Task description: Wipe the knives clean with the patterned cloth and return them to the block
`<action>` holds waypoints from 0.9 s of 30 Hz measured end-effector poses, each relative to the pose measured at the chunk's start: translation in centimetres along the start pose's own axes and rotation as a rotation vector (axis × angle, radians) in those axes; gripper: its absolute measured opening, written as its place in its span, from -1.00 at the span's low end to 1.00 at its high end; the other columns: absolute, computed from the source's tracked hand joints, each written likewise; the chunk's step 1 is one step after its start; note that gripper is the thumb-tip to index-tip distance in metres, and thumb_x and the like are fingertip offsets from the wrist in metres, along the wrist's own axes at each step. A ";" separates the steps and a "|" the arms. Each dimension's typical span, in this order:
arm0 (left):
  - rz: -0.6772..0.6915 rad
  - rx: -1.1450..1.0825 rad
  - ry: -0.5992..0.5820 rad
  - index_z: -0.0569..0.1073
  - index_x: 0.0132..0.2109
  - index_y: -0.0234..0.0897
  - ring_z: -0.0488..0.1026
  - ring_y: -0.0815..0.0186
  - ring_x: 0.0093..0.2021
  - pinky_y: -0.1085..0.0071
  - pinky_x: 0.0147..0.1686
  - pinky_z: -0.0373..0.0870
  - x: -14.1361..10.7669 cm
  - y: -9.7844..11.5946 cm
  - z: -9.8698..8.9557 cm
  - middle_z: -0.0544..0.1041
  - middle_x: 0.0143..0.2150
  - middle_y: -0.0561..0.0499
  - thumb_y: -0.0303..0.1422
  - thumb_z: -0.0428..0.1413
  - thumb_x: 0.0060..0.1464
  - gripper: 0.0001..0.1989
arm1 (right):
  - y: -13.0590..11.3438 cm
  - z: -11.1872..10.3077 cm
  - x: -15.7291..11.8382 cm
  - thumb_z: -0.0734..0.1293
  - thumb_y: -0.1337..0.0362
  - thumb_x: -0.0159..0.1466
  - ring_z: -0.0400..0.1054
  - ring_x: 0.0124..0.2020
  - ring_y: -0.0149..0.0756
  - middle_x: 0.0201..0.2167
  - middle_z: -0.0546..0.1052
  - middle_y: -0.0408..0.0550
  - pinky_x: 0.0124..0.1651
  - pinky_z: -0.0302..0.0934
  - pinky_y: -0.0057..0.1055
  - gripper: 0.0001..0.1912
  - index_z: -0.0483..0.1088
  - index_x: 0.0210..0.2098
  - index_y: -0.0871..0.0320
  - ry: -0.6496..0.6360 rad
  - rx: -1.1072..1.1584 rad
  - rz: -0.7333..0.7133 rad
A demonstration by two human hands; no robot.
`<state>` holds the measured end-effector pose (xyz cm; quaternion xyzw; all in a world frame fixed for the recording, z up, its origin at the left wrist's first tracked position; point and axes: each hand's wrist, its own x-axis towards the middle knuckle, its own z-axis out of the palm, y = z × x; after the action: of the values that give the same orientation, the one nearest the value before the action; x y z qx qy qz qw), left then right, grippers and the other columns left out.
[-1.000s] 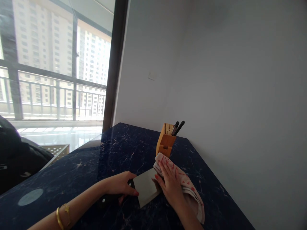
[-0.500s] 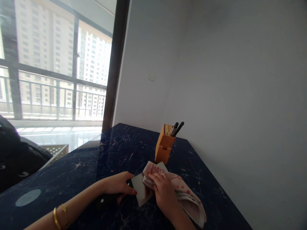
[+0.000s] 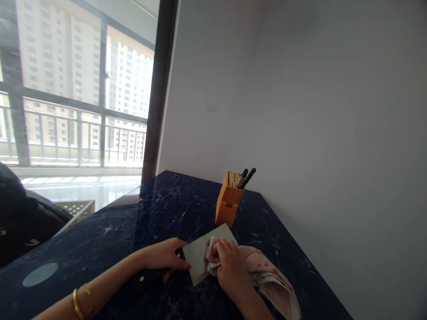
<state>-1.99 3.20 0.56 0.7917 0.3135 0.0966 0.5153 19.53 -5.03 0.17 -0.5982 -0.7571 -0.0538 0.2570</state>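
A cleaver with a broad, shiny blade [image 3: 196, 255] and a dark riveted handle [image 3: 147, 278] is over the dark blue marbled table [image 3: 173, 200]. My left hand [image 3: 168, 255] is closed round the handle close to the blade. Bunched under the fingers of my right hand [image 3: 230, 266] is a pink and white cloth [image 3: 260, 262] with red marks, pressed on the right part of the blade. Its loose end trails to the right of my wrist. Just beyond the blade stands a wooden knife block [image 3: 228, 206] holding two black-handled tools [image 3: 247, 178].
A round pale patch [image 3: 40, 274] lies on the table's left part. Beyond the left edge are a black item [image 3: 26, 218] and a perforated light surface [image 3: 78, 211]. A grey wall [image 3: 316, 133] borders the right side; windows are at left.
My right hand and the cloth have slid along the blade, down and to the right, baring more of its far part. My left hand stays on the handle.
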 end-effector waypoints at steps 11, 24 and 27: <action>-0.031 -0.016 0.005 0.39 -0.23 -0.30 0.35 0.38 -0.69 0.55 -0.72 0.26 0.0 0.1 0.1 0.40 -0.63 0.13 -0.18 0.12 -0.12 -0.68 | 0.1 0.3 0.1 0.13 0.54 -0.02 0.15 -0.24 -0.25 -0.29 0.34 -0.08 -0.14 0.01 -0.34 -0.73 0.24 -0.36 0.12 0.015 -0.059 0.011; -0.063 -0.010 0.023 0.38 -0.21 -0.30 0.37 0.37 -0.68 0.57 -0.73 0.25 0.2 -0.5 0.0 0.42 -0.62 0.12 -0.16 0.14 -0.13 -0.65 | 5.9 2.5 0.5 0.18 0.44 0.15 0.25 -0.19 -0.15 -0.25 0.37 0.07 -0.11 0.15 -0.19 -0.81 0.27 -0.22 0.22 0.277 -0.119 0.133; -0.048 -0.005 0.035 0.38 -0.22 -0.30 0.39 0.36 -0.67 0.57 -0.72 0.26 0.1 -0.4 0.0 0.44 -0.61 0.10 -0.17 0.14 -0.12 -0.65 | 6.3 3.1 0.8 0.17 0.42 0.16 0.25 -0.14 -0.16 -0.23 0.38 0.06 -0.09 0.18 -0.17 -0.78 0.28 -0.18 0.20 0.349 0.023 0.063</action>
<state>-2.04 3.34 0.20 0.7809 0.3411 0.0991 0.5138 24.29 -1.34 -3.60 -0.6002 -0.6823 -0.1400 0.3932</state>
